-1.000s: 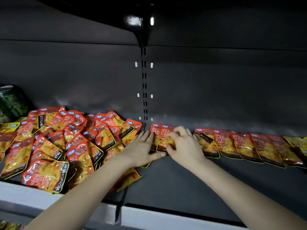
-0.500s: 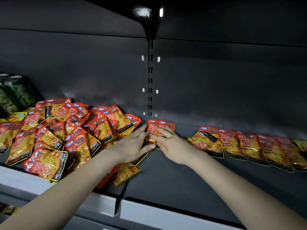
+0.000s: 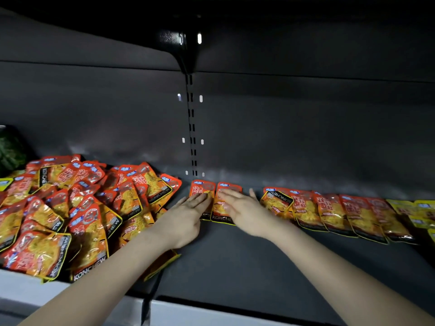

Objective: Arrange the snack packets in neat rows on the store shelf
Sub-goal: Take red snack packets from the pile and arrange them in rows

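While the left hand and the right hand both lie flat with fingers straight, each presses one packet to the shelf: the left hand covers the lower part of the left packet, the right hand rests on the right packet. Neither hand pinches anything. These two packets lie side by side at the back of the shelf, at twelve o'clock from the wrists, just below the slotted upright, long axes running six to twelve, long edges touching or nearly so.

What the next move turns on, I judge, is the gap at three o'clock of the right packet: bare shelf parts it from the row, whose packets overlap and mostly lean the same way, with yellow packets at its far end. The right hand is nearer that gap. At nine o'clock of the left hand the pile lies jumbled, packets at all angles, close enough for that hand to draw from. A dark green thing sits at the far nine o'clock edge; what it is I cannot tell
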